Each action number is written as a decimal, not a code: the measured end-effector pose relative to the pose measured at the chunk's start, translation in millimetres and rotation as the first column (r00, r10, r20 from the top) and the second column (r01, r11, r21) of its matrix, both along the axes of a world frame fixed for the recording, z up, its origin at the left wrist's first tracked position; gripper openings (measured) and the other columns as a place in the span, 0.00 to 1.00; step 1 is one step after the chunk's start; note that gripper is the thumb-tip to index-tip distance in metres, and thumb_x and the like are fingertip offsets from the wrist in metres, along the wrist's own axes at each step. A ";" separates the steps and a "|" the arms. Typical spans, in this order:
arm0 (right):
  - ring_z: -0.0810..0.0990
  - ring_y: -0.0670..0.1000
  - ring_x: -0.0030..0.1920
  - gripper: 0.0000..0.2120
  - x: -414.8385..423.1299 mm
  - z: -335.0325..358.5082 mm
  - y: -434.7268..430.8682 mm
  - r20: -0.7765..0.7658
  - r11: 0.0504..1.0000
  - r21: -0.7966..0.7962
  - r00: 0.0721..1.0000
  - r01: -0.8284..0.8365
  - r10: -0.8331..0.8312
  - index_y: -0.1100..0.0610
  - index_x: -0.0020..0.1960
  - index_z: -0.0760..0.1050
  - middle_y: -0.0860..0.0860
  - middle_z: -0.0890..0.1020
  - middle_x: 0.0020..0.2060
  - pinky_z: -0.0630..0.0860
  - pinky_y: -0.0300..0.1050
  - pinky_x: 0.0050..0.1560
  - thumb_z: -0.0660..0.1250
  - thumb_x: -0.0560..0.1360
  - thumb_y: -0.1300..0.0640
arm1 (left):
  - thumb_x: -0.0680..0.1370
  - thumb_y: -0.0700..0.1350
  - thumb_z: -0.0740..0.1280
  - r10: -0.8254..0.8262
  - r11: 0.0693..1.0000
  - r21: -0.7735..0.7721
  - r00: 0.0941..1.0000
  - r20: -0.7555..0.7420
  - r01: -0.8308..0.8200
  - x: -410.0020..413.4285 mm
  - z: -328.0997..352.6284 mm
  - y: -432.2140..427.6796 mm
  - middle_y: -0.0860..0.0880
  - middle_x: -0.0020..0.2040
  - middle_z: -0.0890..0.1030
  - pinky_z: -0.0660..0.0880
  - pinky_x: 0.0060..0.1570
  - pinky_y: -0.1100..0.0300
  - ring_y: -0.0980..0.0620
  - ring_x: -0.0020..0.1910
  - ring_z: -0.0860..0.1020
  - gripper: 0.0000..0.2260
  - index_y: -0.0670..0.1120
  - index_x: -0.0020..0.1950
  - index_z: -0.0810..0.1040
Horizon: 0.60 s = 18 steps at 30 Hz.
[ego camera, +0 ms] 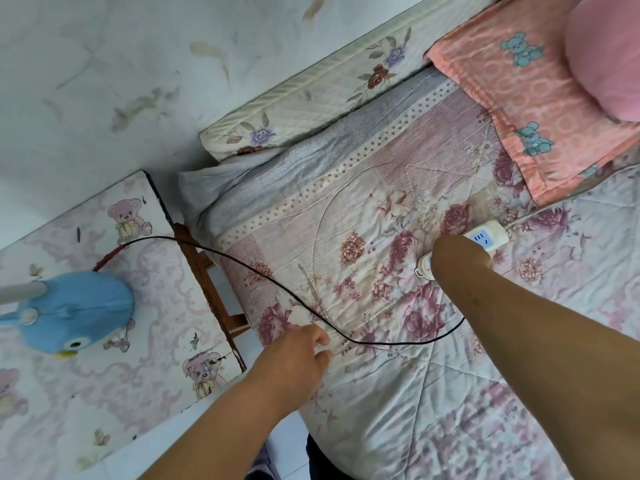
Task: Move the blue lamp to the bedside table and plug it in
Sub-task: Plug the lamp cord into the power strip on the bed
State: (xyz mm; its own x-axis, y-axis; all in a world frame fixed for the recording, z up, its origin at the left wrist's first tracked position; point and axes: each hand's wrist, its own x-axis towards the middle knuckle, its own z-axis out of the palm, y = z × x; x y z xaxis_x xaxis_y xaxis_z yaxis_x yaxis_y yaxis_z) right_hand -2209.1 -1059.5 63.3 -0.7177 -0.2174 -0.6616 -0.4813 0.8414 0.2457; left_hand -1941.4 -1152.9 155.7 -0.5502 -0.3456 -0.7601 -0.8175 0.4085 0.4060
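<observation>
The blue lamp [78, 311], shaped like a round cartoon animal, stands on the bedside table [149, 386] at the left. Its black cord [277, 289] runs from the lamp across the gap and over the flowered quilt to the right. A white power strip [485, 237] lies on the bed. My right hand [457, 258] covers the strip's near end; its fingers and the plug are hidden behind the wrist. My left hand [301, 355] rests low on the quilt beside the cord, fingers loosely curled, holding nothing that I can see.
A bear-patterned cloth covers the table. A wooden frame [221, 303] shows in the gap between table and bed. A pink pillow [540, 109] lies at the head of the bed. A folded mattress pad [311, 98] leans along the wall.
</observation>
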 end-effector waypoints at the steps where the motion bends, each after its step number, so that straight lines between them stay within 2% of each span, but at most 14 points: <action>1: 0.80 0.59 0.50 0.17 1.8 -1.8 -0.1 -0.012 1.000 -0.006 1.000 -0.013 0.013 0.58 0.58 0.76 0.56 0.80 0.49 0.68 0.50 0.36 0.68 0.70 0.64 | 0.79 0.50 0.60 0.000 1.000 0.000 1.000 -0.001 0.000 0.1 -0.2 0.0 0.49 0.62 0.77 0.73 0.60 0.54 0.52 0.59 0.76 0.13 0.50 0.62 0.74; 4: 0.81 0.59 0.47 0.15 5.2 -6.9 -1.4 -0.047 0.999 -0.006 0.998 -0.048 0.048 0.58 0.55 0.78 0.56 0.77 0.38 0.68 0.49 0.34 0.68 0.68 0.63 | 0.79 0.51 0.60 0.004 1.000 0.001 1.000 0.003 -0.004 0.0 -1.1 -1.3 0.49 0.62 0.77 0.74 0.59 0.54 0.52 0.58 0.76 0.13 0.51 0.62 0.73; 6: 0.80 0.57 0.44 0.14 6.8 -7.7 -3.9 -0.063 0.997 0.007 0.995 -0.080 0.080 0.58 0.53 0.78 0.54 0.68 0.29 0.68 0.48 0.33 0.68 0.67 0.63 | 0.79 0.51 0.60 0.009 1.000 0.001 1.000 0.010 -0.009 0.4 -1.6 -2.7 0.49 0.63 0.77 0.73 0.59 0.54 0.52 0.59 0.76 0.13 0.51 0.62 0.73; 9: 0.81 0.57 0.45 0.14 6.8 -7.8 -4.3 -0.069 0.997 0.009 0.995 -0.072 0.072 0.57 0.53 0.78 0.53 0.64 0.27 0.68 0.48 0.34 0.69 0.67 0.63 | 0.79 0.51 0.59 0.027 1.000 -0.003 0.999 0.019 -0.027 1.5 -1.5 -5.5 0.49 0.64 0.76 0.73 0.59 0.56 0.52 0.61 0.75 0.13 0.51 0.62 0.73; 12: 0.81 0.57 0.48 0.14 7.5 -7.5 3.8 -0.061 0.998 -0.010 0.996 -0.065 0.065 0.57 0.54 0.78 0.53 0.68 0.30 0.68 0.49 0.35 0.67 0.69 0.62 | 0.79 0.51 0.60 0.060 0.998 -0.010 0.998 0.017 -0.059 3.8 1.1 -10.1 0.50 0.64 0.77 0.73 0.57 0.57 0.52 0.60 0.76 0.13 0.51 0.62 0.74; 15: 0.78 0.58 0.53 0.15 7.3 -7.0 15.0 -0.047 0.999 -0.009 0.998 -0.031 0.031 0.57 0.59 0.75 0.55 0.79 0.46 0.69 0.50 0.38 0.65 0.72 0.61 | 0.79 0.51 0.61 0.084 0.996 -0.014 0.996 0.000 -0.084 7.7 4.6 -14.4 0.50 0.64 0.77 0.71 0.53 0.61 0.53 0.59 0.76 0.13 0.51 0.63 0.74; 18: 0.72 0.59 0.58 0.13 10.1 -0.6 28.0 -0.014 0.998 -0.065 1.000 -0.010 0.009 0.57 0.59 0.72 0.57 0.77 0.54 0.69 0.51 0.42 0.60 0.75 0.58 | 0.79 0.51 0.62 0.104 0.994 -0.012 0.994 -0.012 -0.105 13.0 10.2 -18.3 0.51 0.63 0.78 0.73 0.57 0.58 0.53 0.60 0.76 0.13 0.51 0.62 0.74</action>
State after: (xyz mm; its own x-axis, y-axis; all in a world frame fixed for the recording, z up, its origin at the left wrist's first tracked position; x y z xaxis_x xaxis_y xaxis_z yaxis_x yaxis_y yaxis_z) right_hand -2199.0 -1031.5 62.7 -0.7247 -0.2664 -0.6355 -0.4860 0.8514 0.1973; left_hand -1928.3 -1171.2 166.0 -0.5189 -0.4109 -0.7496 -0.8515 0.3260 0.4107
